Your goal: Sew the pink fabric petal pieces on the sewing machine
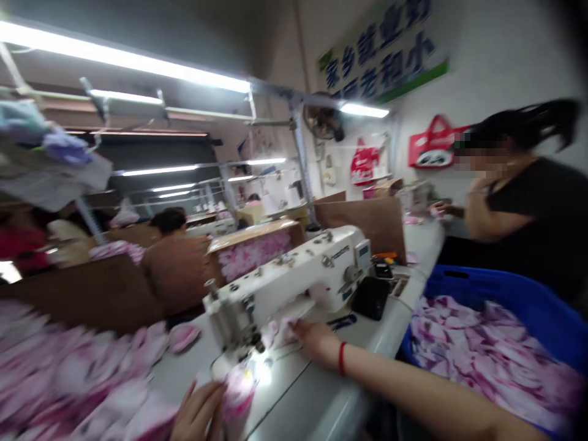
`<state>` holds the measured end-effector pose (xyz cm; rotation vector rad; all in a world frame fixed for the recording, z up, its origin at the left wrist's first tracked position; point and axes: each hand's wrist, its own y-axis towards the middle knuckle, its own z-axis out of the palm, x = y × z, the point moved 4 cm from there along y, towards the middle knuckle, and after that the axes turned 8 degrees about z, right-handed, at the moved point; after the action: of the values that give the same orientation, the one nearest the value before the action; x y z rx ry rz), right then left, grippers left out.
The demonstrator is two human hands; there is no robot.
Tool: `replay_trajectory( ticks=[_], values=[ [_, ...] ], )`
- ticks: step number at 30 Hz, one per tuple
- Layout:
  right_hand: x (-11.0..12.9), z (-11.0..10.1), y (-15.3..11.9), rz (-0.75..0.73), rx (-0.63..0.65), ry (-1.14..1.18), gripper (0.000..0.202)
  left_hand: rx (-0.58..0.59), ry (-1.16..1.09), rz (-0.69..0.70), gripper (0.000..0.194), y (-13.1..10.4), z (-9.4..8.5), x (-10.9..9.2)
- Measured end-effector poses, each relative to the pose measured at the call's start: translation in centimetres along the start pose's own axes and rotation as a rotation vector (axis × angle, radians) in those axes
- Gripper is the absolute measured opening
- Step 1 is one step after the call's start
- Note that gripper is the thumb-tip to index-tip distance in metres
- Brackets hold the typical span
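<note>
A white sewing machine (pixel 294 275) stands on the table, its lamp lighting the area under the needle. My right hand (pixel 319 344), with a red band at the wrist, reaches under the machine's arm. Its fingers pinch a small pink-and-white fabric piece (pixel 272 334). In front of the needle, my left hand (pixel 199 411) grips the edge of a second pink fabric piece (pixel 237 392), fingers close together. Blur hides the exact finger contact. A large heap of similar pink fabric pieces (pixel 82 367) lies to the left of my left hand.
A blue basket (pixel 478 277) full of pink fabric pieces stands at the right. Beside the machine lie a black phone-like object (pixel 371 298) and dark blue thread snips (pixel 342 323). Behind are a cardboard box (pixel 257 236) and cardboard panels. A co-worker (pixel 537 202) sits at the right.
</note>
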<state>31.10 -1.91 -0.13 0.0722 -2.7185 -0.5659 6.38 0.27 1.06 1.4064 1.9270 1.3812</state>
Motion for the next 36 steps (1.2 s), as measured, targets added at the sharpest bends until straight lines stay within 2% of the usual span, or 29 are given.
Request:
replay_trajectory(
  ticks=[2,4,6,9,12,14,18,20,22,23,25,28,31,33,34,36],
  values=[
    [0.0,-0.6,-1.1,0.004,0.021,0.127,0.028,0.11,-0.034,-0.033,0.018,-0.5,-0.8,-0.5],
    [0.3,-0.8,-2.2,0.005,0.059,0.258,0.023,0.102,-0.133,-0.177,0.02,-0.2,-1.7,-1.7],
    [1.2,-0.8,-3.3,0.002,0.116,0.377,0.026,0.108,-0.318,-0.432,0.02,0.5,-1.8,-3.4],
    [3.9,-0.5,-4.4,-0.004,0.254,0.612,0.029,0.16,-0.657,-0.793,0.022,1.5,-0.6,-6.4],
    [6.7,-0.1,-4.9,0.05,0.42,0.959,0.028,0.121,-0.902,-1.041,0.021,1.7,0.0,-8.0],
    [7.9,0.1,-5.0,0.096,0.483,1.09,0.03,0.061,-0.985,-1.161,0.017,1.4,-0.3,-8.0],
    [8.4,1.1,-5.7,0.279,0.599,1.273,0.033,-0.122,-1.03,-1.32,0.019,0.3,-1.7,-7.4],
    [8.6,1.5,-6.2,0.332,0.654,1.351,0.031,-0.142,-0.998,-1.315,0.017,0.1,-2.3,-7.4],
    [9.0,1.6,-6.7,0.345,0.662,1.367,0.028,-0.116,-0.897,-1.222,0.014,0.3,-2.9,-7.5],
    [9.2,1.6,-6.9,0.356,0.668,1.373,0.028,-0.099,-0.818,-1.126,0.011,0.6,-3.3,-7.6],
    [9.7,1.5,-7.2,0.37,0.723,1.436,0.03,-0.062,-0.634,-0.837,0.011,1.4,-4.2,-8.0],
    [10.2,1.3,-7.5,0.379,0.829,1.568,0.033,0.009,-0.435,-0.394,0.024,2.2,-5.0,-9.0],
    [9.7,1.4,-7.4,0.413,0.792,1.54,0.029,0.052,-0.394,-0.192,0.032,2.3,-5.3,-9.7],
    [9.2,1.2,-7.2,0.384,0.698,1.432,0.029,0.057,-0.425,-0.214,0.031,2.4,-5.3,-9.8],
    [9.0,1.0,-7.1,0.337,0.628,1.346,0.03,0.054,-0.455,-0.306,0.028,2.4,-5.3,-9.6],
    [8.5,0.2,-7.1,0.217,0.472,1.128,0.029,0.033,-0.551,-0.636,0.018,2.0,-5.0,-8.8]
  ],
)
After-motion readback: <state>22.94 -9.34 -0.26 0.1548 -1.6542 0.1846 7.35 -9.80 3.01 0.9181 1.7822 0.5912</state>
